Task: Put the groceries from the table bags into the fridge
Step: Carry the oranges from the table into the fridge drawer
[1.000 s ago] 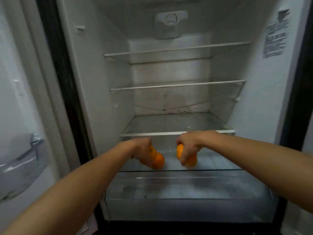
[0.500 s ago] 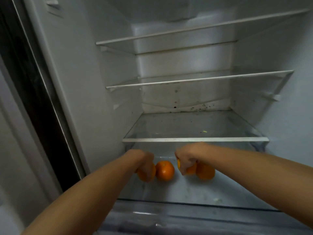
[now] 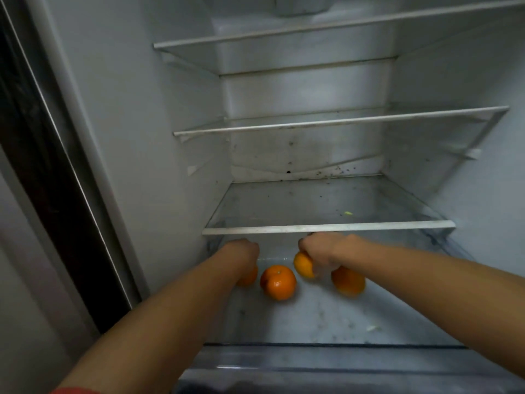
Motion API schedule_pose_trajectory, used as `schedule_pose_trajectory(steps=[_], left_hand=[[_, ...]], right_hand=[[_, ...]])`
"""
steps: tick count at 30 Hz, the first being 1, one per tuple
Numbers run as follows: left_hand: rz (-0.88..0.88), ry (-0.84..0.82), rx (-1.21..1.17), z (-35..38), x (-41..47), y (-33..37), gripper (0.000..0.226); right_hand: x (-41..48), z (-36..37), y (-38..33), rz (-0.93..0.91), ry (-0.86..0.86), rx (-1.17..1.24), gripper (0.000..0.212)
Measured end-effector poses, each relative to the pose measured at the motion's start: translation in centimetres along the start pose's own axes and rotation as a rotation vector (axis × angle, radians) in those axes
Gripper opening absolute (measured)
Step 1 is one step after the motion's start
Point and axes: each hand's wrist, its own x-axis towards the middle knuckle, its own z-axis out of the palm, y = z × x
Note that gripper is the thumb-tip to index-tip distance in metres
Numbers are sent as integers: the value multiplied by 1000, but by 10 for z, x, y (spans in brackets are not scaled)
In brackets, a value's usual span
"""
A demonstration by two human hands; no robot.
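Two oranges have left the grips since a second ago: the free orange [image 3: 278,282] and the right orange [image 3: 349,282] now lie on the bottom shelf [image 3: 326,317] of the fridge [image 3: 127,137]. Little has shifted in the last half second. The left grip [image 3: 244,249] is curled down over the left orange [image 3: 250,277], which shows only below the wrist, just beside the free orange. The right grip [image 3: 319,248] clasps the fourth orange [image 3: 303,265] from above, between the free orange and the right orange. Whether it touches the shelf cannot be told. Both grips reach in under the rim of the glass shelf [image 3: 326,227]. A green scrap [image 3: 348,213] lies on that shelf. A clear drawer [image 3: 341,365] sits below.
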Motion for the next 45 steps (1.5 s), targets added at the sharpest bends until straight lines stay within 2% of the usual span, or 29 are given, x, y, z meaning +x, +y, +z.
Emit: schedule_pose_trajectory(steps=[3, 6, 10, 14, 21, 23, 25, 30, 35, 45], left_hand=[[17, 20, 47, -8, -9, 1, 50], [40, 34, 22, -16, -29, 1, 43], [36, 137, 10, -26, -67, 5, 35], [-27, 295, -15, -34, -109, 9, 25], [-140, 632, -98, -25, -220, 24, 22], [-159, 739, -98, -11, -258, 30, 22], [-194, 777, -106, 8, -297, 36, 21], [-279, 627, -134, 73, -396, 37, 21], [-457, 500, -114, 140, -501, 20, 23], [-801, 354, -154, 256, -754, -26, 26]], right_hand=[[-21, -1, 3, 36, 8, -3, 39], [-45, -3, 4, 70, 31, 24, 43], [-80, -17, -4, 70, 128, 60, 45], [-112, -29, -17, 44, 295, 67, 44], [-180, -32, -49, -26, 643, 128, 34], [-202, -28, -63, -67, 716, 158, 33], [-225, -23, -83, -118, 745, 181, 33], [-274, -2, -156, -314, 704, 142, 33], [-314, 17, -250, -504, 687, 140, 34], [-430, 35, -483, -847, 660, 180, 31]])
